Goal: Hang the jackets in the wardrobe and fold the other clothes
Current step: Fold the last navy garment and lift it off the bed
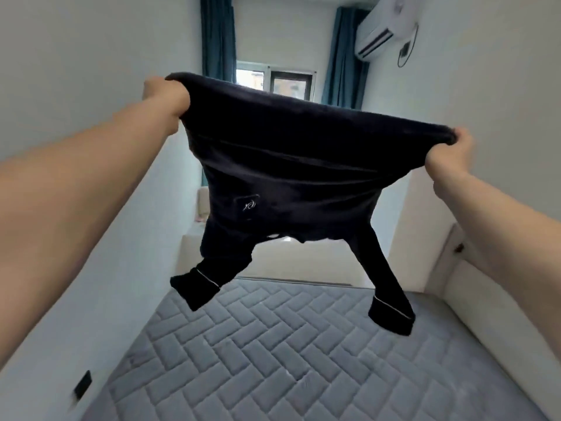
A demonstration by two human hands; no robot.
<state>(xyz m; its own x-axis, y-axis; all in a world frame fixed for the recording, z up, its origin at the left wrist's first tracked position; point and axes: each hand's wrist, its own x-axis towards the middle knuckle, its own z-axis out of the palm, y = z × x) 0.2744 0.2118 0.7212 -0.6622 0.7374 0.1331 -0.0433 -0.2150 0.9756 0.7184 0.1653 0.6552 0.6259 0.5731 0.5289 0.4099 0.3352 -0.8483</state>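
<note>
Two hands raised above mattress (273,360), left hand (165,97) and right hand (452,153) gripping opposite hem corners of dark shirt (282,165), sleeves dangling clear of mattress

Room is bright with even, cool daylight. Source: the window (274,83) at the far end, between the curtains (218,38); panes look pale, detail beyond washed out. No glare spots. Shadows soft and faint on the white walls; mattress (273,354) evenly lit. The dark garment (288,165) is backlit, reads near-black, folds barely visible; only the small chest logo and cuff piping show. Strong wide-angle distortion: walls lean inward, forearms stretch large toward the lower corners. Motion blur on left hand (165,97) and forearm edges; right hand (452,151) slightly sharper. Wall socket (82,385) at lower left smeared. Overall picture soft, compressed.
</note>
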